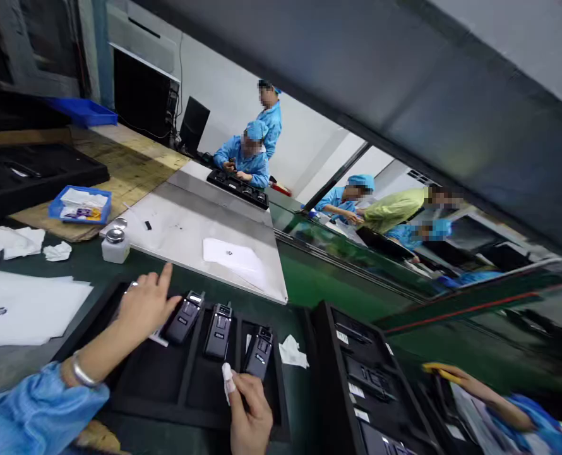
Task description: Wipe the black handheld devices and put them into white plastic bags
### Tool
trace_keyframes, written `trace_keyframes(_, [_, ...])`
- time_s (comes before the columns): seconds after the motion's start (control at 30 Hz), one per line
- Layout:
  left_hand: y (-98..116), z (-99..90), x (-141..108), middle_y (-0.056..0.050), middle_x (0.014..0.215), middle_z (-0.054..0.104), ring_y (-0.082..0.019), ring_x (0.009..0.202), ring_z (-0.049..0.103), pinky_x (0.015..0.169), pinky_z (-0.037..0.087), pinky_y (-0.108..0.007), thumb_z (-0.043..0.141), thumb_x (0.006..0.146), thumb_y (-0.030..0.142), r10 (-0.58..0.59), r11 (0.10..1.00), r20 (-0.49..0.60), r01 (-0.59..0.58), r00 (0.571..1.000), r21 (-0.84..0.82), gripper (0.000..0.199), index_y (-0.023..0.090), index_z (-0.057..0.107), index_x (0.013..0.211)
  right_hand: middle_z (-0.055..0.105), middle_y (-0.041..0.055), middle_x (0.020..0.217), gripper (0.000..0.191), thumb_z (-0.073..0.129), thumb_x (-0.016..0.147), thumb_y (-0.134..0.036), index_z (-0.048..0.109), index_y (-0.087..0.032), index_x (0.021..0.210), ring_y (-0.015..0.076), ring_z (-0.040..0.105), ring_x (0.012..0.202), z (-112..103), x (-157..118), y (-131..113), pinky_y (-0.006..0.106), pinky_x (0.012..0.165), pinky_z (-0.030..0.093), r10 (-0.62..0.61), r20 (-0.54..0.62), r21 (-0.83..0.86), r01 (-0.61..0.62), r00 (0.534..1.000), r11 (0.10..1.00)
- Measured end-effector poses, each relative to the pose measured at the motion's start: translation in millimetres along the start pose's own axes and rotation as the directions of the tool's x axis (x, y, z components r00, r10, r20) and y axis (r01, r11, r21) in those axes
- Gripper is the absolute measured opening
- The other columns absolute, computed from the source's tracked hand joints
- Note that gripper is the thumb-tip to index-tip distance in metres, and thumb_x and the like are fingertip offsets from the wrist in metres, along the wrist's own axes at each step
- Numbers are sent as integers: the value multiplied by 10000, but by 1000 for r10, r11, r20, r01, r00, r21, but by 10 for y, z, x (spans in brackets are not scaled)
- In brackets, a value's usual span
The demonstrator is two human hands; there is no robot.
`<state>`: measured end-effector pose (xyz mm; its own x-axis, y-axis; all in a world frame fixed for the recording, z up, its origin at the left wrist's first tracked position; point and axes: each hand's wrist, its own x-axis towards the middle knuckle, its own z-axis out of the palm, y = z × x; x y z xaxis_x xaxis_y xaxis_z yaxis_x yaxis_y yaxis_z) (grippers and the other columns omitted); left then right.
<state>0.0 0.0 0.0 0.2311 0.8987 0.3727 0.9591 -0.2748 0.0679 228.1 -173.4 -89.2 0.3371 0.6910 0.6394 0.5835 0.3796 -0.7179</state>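
My left hand, with a bangle at the wrist, is over the left part of a black foam tray, fingers spread beside a black handheld device. Part of another item shows under this hand. Two more such devices, a middle one and a right one, lie in the tray's compartments. My right hand is closed at the tray's front, with a white tissue at the index fingertip, just below the middle device.
A bottle with a metal top, white sheets and crumpled tissues surround the tray. Another device tray stands right, near another person's hand. A blue bin sits back left; several people work beyond.
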Motion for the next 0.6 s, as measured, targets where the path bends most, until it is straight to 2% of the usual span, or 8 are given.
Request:
trace_keyframes(0.07, [360,71,53,-165,1009,598,-346,929,621,711,514,-409,559,918,527,42,999,107,-38,993,-34,822,92,254,1546,666,44,842,145,652,888,-169,761,-226,965,139,649,748,-6,10,21,206,627,514,4,-8,27,-4,1000,1000])
trace_keyframes(0.13, [628,131,101,-168,1029,598,-333,896,644,701,520,-399,594,900,505,55,997,172,-44,983,-66,834,105,253,1548,663,46,846,158,646,890,-160,759,-223,981,142,648,749,-18,9,42,215,627,516,-6,-2,46,7,1000,999])
trace_keyframes(0.2, [752,173,119,-178,1066,590,-323,861,665,692,529,-397,619,885,428,25,997,205,-9,978,-75,813,110,265,1544,653,41,845,208,636,894,-141,750,-229,1043,143,647,760,-40,-3,63,226,643,519,-34,21,56,33,999,998])
trace_keyframes(0.27, [731,202,69,-166,1073,593,-316,842,677,700,544,-407,627,869,369,24,991,183,0,983,-130,819,121,245,1549,640,32,848,253,629,897,-120,736,-241,1092,138,642,765,-66,-20,81,229,651,516,-65,30,65,63,997,996])
trace_keyframes(0.33, [605,231,-70,-140,1107,603,-310,918,678,773,561,-414,636,855,349,93,956,90,-64,992,-287,863,158,181,1563,626,23,849,271,624,898,-105,727,-248,1104,132,632,767,-87,-30,86,230,656,511,-88,18,77,86,996,993])
trace_keyframes(0.4, [433,267,-286,-117,1193,596,-284,1051,654,889,556,-403,644,857,338,155,859,-81,-175,985,-481,886,215,129,1568,619,17,848,277,620,896,-93,722,-250,1101,132,618,775,-98,-27,73,238,671,509,-114,20,82,112,993,990])
trace_keyframes(0.5, [208,320,-666,-115,1269,586,-256,1149,624,987,532,-395,660,864,294,126,700,-323,-315,938,-641,872,252,143,1564,614,15,847,300,615,892,-70,712,-245,1115,139,597,811,-101,-10,37,262,716,506,-157,60,72,152,986,986])
trace_keyframes(0.6, [106,351,-977,-147,1290,590,-277,1185,611,1009,528,-450,681,848,191,89,607,-424,-387,901,-694,896,249,145,1564,612,22,871,310,605,896,-57,701,-234,1130,143,585,839,-104,-3,14,280,749,499,-179,100,61,174,979,983])
